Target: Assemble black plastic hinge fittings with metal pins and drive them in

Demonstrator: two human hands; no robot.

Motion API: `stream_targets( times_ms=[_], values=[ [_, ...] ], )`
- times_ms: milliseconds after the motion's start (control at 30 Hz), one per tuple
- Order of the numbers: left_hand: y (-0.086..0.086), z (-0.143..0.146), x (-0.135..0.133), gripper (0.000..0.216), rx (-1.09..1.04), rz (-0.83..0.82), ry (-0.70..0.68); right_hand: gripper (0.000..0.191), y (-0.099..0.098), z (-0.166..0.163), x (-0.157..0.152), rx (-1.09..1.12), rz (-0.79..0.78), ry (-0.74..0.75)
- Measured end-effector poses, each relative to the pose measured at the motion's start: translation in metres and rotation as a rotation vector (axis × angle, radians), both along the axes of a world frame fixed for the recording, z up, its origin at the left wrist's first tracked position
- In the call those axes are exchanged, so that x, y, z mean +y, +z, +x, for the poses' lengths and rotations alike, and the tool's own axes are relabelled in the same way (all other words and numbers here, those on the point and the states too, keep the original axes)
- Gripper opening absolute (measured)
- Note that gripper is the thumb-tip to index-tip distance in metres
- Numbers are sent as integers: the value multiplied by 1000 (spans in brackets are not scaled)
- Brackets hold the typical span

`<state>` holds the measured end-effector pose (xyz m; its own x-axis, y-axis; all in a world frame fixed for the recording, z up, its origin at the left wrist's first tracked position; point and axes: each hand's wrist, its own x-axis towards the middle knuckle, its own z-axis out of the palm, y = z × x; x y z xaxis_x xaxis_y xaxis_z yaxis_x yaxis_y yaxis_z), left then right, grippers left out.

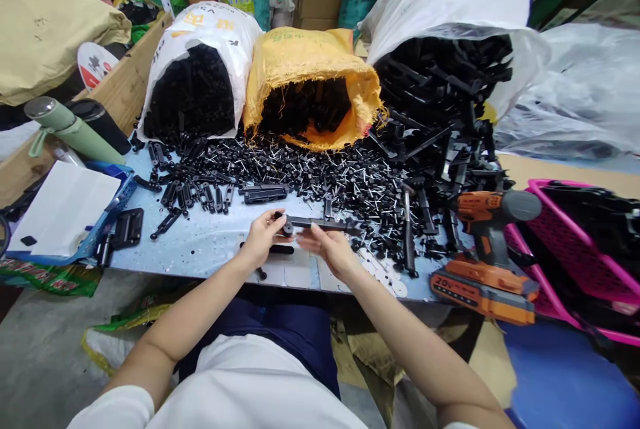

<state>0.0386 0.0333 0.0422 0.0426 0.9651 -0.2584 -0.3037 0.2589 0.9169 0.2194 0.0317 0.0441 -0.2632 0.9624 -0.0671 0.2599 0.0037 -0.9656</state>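
My left hand (263, 237) and my right hand (327, 246) together hold a long black plastic bar (320, 223) just above the blue-grey table (200, 242). The left fingers pinch its round left end. The right fingers curl under its middle and right part. A heap of small black screws and pins (345, 179) lies right behind the bar. Below the left hand a short black piece (280, 249) rests on the table.
Three open sacks of black parts lie at the back: a white one (200, 62), a yellow one (310, 76), a clear plastic one (450, 42). An orange cordless drill (487, 252) stands at the right beside a pink crate (575, 256). A green bottle (70, 126) and a blue tray (65, 216) sit left.
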Motion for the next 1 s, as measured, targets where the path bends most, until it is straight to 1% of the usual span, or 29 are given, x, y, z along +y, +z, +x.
stream_targets(
  times_ms=[33, 100, 133, 167, 200, 233, 267, 333, 400, 433, 467, 500, 533, 633, 667, 733, 800, 867, 1000],
  values=[
    [0, -1, 1, 48, 19, -3, 46, 49, -1, -3, -13, -99, 48, 59],
    [-2, -5, -3, 45, 93, 34, 87, 42, 1, 1, -29, -336, 272, 128],
    [-3, -7, -7, 44, 120, 63, 72, 38, 4, 5, -32, -437, 393, 135],
    [-5, -8, -11, 43, 140, 94, 35, 37, 5, 9, -31, -515, 473, 147],
    [-7, -8, -16, 41, 162, 125, -32, 40, 7, 14, -28, -565, 488, 186],
    [-8, -8, -21, 39, 190, 161, -117, 43, 7, 18, -23, -588, 442, 253],
    [-10, -8, -26, 37, 225, 204, -203, 44, 6, 22, -18, -582, 363, 331],
    [-12, -9, -31, 35, 312, 299, -349, 43, 2, 28, -11, -504, 177, 501],
    [-13, -14, -33, 35, 399, 411, -452, 43, -2, 33, -10, -417, 11, 652],
    [-12, -17, -32, 37, 441, 472, -493, 44, -4, 35, -11, -406, -37, 696],
    [-12, -20, -30, 41, 492, 532, -537, 44, -5, 38, -14, -427, -47, 718],
    [-12, -24, -28, 45, 561, 579, -577, 43, -5, 40, -17, -476, -13, 718],
    [-12, -26, -26, 48, 652, 606, -606, 42, -6, 41, -20, -547, 67, 702],
    [-15, -29, -19, 57, 1014, 593, -680, 38, -14, 42, -26, -792, 382, 645],
    [-16, -27, -17, 62, 1120, 583, -711, 36, -19, 41, -27, -861, 450, 644],
    [-20, -22, -15, 72, 1257, 596, -766, 33, -28, 37, -28, -969, 519, 633],
    [-23, -17, -15, 77, 1324, 639, -778, 31, -35, 33, -29, -1044, 551, 586],
    [-26, -13, -16, 74, 1348, 672, -762, 31, -35, 29, -30, -1095, 592, 520],
    [-30, -14, -19, 63, 1361, 665, -665, 29, -20, 24, -35, -1161, 700, 444]
  ],
)
